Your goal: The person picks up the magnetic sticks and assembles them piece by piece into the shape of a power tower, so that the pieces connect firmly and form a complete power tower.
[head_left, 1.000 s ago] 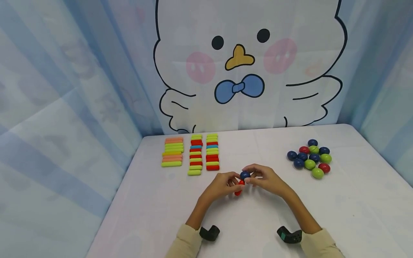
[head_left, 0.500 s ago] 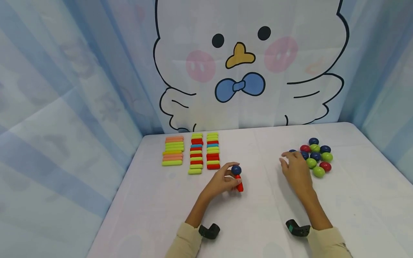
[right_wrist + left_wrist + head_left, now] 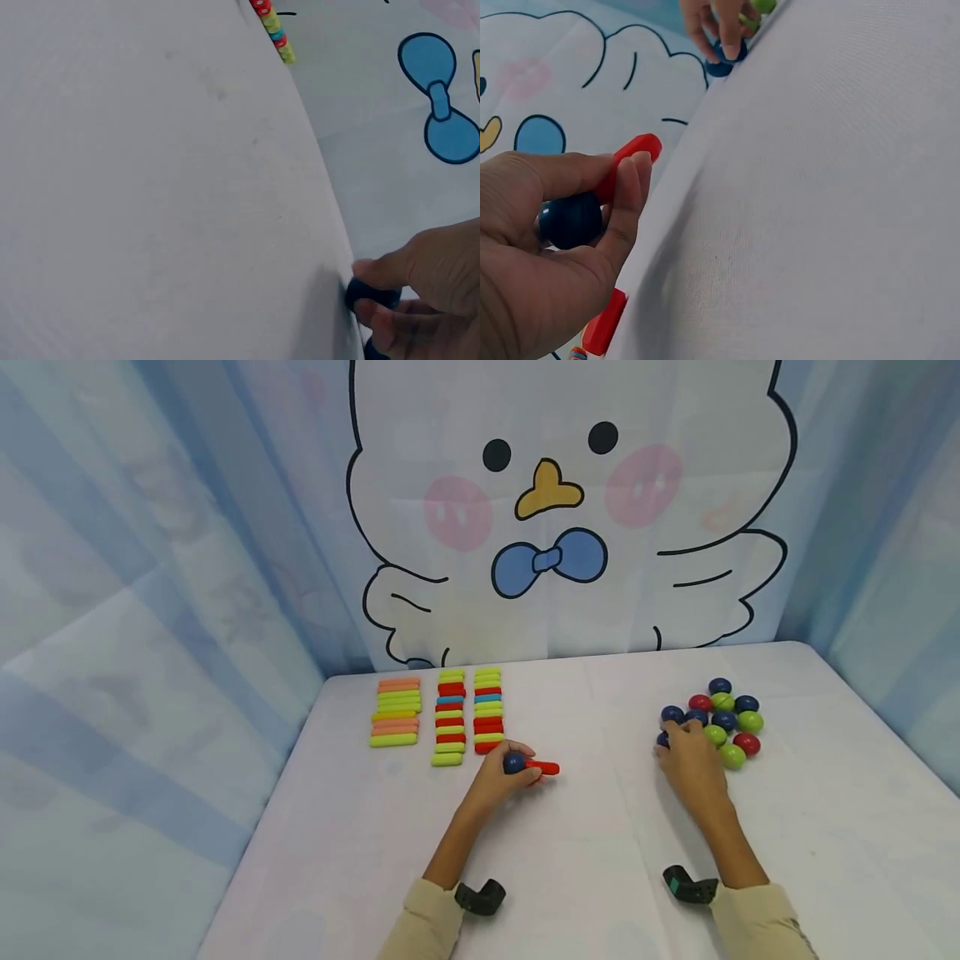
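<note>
By the hands lie stick columns and crowded balls.

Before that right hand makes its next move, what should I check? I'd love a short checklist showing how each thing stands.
1. Left hand grips the red stick: ok.
2. Dark blue ball sits at one end of that stick: ok.
3. That ball is firmly joined to the stick: cannot tell.
4. The stick's other end has a ball: not ok, it is bare.
5. Right hand has thumb and fingers on a second dark blue ball: ok.
6. That second ball is clear of the table: cannot tell.
</note>
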A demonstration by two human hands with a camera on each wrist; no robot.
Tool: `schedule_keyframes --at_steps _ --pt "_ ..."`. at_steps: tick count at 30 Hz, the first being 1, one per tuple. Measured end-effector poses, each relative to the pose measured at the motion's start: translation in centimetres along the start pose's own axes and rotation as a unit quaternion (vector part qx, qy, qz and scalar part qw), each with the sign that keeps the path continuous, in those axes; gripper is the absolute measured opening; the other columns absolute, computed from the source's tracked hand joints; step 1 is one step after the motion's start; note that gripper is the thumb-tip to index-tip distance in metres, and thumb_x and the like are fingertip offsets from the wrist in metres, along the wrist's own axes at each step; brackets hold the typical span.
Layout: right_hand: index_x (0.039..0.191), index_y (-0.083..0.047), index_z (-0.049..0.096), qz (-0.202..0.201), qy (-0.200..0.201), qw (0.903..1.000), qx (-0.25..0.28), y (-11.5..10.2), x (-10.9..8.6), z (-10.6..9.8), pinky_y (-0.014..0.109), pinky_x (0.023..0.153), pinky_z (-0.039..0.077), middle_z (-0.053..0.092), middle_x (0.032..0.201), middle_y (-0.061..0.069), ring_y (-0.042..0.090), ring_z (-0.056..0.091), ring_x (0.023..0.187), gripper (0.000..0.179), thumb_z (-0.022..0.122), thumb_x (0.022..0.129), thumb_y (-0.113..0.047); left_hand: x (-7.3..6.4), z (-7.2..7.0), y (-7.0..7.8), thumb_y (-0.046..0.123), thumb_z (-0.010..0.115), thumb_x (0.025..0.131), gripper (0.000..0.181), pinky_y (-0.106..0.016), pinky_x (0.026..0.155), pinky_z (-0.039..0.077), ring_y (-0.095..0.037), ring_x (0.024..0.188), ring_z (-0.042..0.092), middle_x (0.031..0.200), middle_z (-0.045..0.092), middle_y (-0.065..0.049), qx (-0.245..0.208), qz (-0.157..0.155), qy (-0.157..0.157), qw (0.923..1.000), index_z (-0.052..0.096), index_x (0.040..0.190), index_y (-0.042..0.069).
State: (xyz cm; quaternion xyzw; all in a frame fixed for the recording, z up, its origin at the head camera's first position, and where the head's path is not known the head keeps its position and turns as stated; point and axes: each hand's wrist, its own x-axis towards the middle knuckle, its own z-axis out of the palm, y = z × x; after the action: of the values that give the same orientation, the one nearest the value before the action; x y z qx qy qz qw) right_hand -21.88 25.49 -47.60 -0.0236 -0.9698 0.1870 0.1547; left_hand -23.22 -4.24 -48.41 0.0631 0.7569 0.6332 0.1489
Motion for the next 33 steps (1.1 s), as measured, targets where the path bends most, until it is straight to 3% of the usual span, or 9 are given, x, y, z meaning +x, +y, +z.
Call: schedule_keyframes --at_steps 4,8,10,13,18,21,25,33 --pt "0.125 0.006 0.057 -0.008 -0.096 0.9944 0.045 -0.8 0.5 -0.2 0.060 0.093 0.048 0.055 0.121 0.036 0.050 0.055 0.110 0.042 0.070 0.089 -0.014 0.0 0.0 0.0 0.012 0.068 0.091 0.030 -0.031 0.092 0.055 -0.021 0.095 0.067 0.116 0.061 -0.014 -0.022 0.009 -0.012 0.9996 0.055 0.118 0.008" --pt "0.124 0.001 0.056 -0.017 -0.164 0.9756 0.145 -1.9 0.8 0.0 0.046 0.082 0.057 0.060 0.119 0.030 0.035 0.063 0.095 0.039 0.068 0.091 -0.016 0.0 0.0 0.1 0.016 0.068 0.092 0.029 -0.031 0.090 0.056 -0.019 0.088 0.071 0.109 0.066 -0.013 -0.033 0.017 -0.015 0.9992 0.056 0.118 0.008" --pt "0.126 -0.002 0.056 -0.015 -0.187 0.9585 0.215 -2.5 0.8 0.3 0.035 0.074 0.059 0.061 0.118 0.026 0.025 0.065 0.089 0.041 0.069 0.091 -0.020 0.0 0.0 0.2 0.019 0.069 0.092 0.029 -0.030 0.088 0.056 -0.018 0.085 0.071 0.105 0.068 -0.012 -0.037 0.017 -0.012 0.9991 0.057 0.117 0.009" --pt "0.131 -0.006 0.054 -0.019 -0.206 0.9280 0.310 -3.4 0.7 0.9 0.026 0.071 0.058 0.060 0.123 0.023 0.020 0.066 0.090 0.046 0.068 0.092 -0.028 0.0 0.0 0.5 0.025 0.070 0.091 0.029 -0.026 0.081 0.056 -0.015 0.079 0.069 0.101 0.067 -0.011 -0.031 0.016 -0.002 0.9994 0.059 0.115 0.013" --pt "0.136 -0.005 0.051 -0.041 -0.222 0.8796 0.419 -4.7 0.5 1.5 0.024 0.077 0.057 0.057 0.127 0.023 0.019 0.068 0.096 0.050 0.066 0.094 -0.027 -0.2 0.0 0.8 0.030 0.072 0.089 0.031 -0.022 0.073 0.052 -0.015 0.069 0.062 0.103 0.061 -0.009 -0.025 0.007 0.020 0.9995 0.060 0.113 0.016" --pt "0.135 -0.001 0.049 -0.044 -0.235 0.8594 0.452 -5.2 0.3 1.6 0.025 0.079 0.058 0.055 0.126 0.024 0.018 0.069 0.097 0.050 0.066 0.094 -0.023 -0.2 0.0 0.8 0.030 0.073 0.088 0.031 -0.022 0.072 0.052 -0.015 0.066 0.060 0.104 0.060 -0.008 -0.030 0.010 0.029 0.9991 0.061 0.113 0.016" --pt "0.133 0.002 0.048 -0.048 -0.233 0.8501 0.470 -5.8 0.2 1.7 0.026 0.080 0.058 0.055 0.123 0.024 0.020 0.071 0.097 0.051 0.068 0.093 -0.022 -0.2 0.0 0.8 0.031 0.074 0.087 0.033 -0.021 0.069 0.052 -0.014 0.062 0.057 0.099 0.060 -0.008 -0.038 0.025 0.033 0.9984 0.061 0.112 0.014" --pt "0.135 -0.003 0.051 -0.053 -0.235 0.8555 0.458 -6.2 0.0 2.0 0.026 0.076 0.058 0.053 0.126 0.022 0.033 0.068 0.095 0.051 0.070 0.091 -0.021 0.0 0.0 0.5 0.029 0.074 0.087 0.032 -0.021 0.067 0.051 -0.014 0.061 0.055 0.098 0.059 -0.007 -0.031 0.043 0.036 0.9979 0.062 0.112 0.013"
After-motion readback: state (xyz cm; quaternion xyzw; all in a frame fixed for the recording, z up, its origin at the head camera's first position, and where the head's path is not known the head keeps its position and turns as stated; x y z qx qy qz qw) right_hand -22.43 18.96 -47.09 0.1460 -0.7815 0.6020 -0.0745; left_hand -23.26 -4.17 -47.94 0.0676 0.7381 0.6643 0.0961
